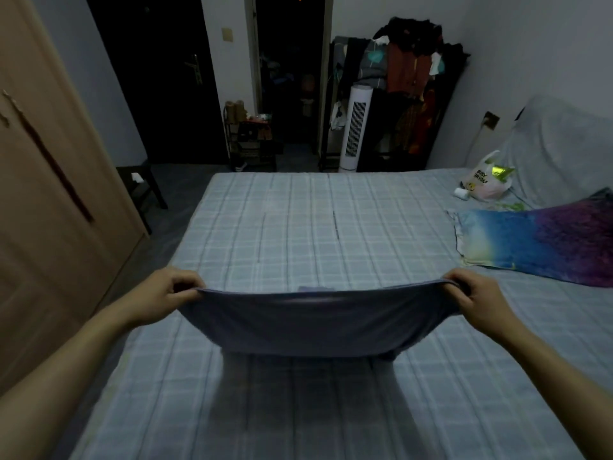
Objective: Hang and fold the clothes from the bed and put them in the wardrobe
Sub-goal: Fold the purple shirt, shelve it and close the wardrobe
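Step in hand: folding, by my read; a grey-blue garment (305,322) is stretched between both hands over the bed (298,220), at 6 o'clock in the view, near the bed's near end; its lower part seems to touch the checked sheet, but blur and shadow there leave that unclear.

Left hand (166,293) at 9 o'clock of the garment, grip pinched on the top-left corner, fingers curled over the edge; right hand (477,295) at 3 o'clock, grip pinched on the top-right corner, same way; the top edge runs taut between them with a slight sag.

Garment type: cannot tell, only one flat panel shows; a paler patch at the middle of the top edge could be a label, not readable.

Next move, as a judgement: lay it flat on the sheet, or bring the two corners together for a half fold; keep both pinches even so the edge stays square; then carry it to the wardrobe (49,194), the wood-tone door at 9 o'clock.

Writing: a plastic bag (481,184) at 2 o'clock carries a smiley and print that looks like "BUSY" over a second line; too blurred to be sure; nothing else legible.

A multicolour pillow (537,244) lies at 3 o'clock.
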`<state>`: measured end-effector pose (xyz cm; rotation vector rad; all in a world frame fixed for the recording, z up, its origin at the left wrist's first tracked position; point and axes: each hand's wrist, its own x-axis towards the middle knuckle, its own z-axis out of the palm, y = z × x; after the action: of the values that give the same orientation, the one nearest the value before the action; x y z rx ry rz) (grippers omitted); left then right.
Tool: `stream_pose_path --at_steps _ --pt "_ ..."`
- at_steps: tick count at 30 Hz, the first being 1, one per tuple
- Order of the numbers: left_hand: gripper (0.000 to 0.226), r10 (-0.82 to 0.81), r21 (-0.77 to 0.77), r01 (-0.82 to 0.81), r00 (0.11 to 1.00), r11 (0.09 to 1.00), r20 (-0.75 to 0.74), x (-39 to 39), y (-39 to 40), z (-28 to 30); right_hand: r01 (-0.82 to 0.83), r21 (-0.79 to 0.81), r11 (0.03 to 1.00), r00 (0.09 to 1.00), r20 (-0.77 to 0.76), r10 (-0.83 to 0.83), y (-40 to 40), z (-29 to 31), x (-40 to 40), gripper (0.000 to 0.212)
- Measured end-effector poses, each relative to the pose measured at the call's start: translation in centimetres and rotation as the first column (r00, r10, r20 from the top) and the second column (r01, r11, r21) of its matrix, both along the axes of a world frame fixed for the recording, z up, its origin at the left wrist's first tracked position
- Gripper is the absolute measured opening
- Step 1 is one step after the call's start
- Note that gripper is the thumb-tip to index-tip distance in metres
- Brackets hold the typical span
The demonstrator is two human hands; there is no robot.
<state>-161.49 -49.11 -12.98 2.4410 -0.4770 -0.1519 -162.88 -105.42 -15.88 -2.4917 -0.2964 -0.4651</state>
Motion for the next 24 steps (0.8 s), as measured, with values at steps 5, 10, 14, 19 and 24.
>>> stream_pose_path --at_steps 5,10,14,19,24 --pt "0.012 -0.015 -0.140 -0.017 0.973 0.990 -0.228 -1.9 -0.1 -0.8 -0.011 0.032 0.999 0.990 -0.142 0.016 0.1 -1.5 -1.2 0.023" --pt "0.017 0.027 -0.287 -0.169 0.897 0.943 -0.441 -1.8 -2.0 -1.5 0.027 0.091 0.995 0.962 -0.274 -0.001 2.2 -1.2 0.5 0.020" --pt "0.016 0.306 -0.336 -0.419 0.889 0.844 -0.341 1.0 -4.1 -2.0 0.165 0.146 0.975 0.945 -0.305 -0.115 4.7 -0.5 3.8 0.024" --pt "0.018 0.534 -0.427 -0.584 0.810 0.691 -0.243 2.7 -4.9 -0.8 0.321 0.299 0.899 0.940 -0.218 -0.263 6.7 1.1 6.3 0.027" --pt "0.016 0.443 -0.381 -0.541 0.838 0.750 -0.320 0.4 -4.2 -0.7 0.275 0.387 0.880 0.956 -0.210 -0.206 7.4 1.3 3.8 0.024"
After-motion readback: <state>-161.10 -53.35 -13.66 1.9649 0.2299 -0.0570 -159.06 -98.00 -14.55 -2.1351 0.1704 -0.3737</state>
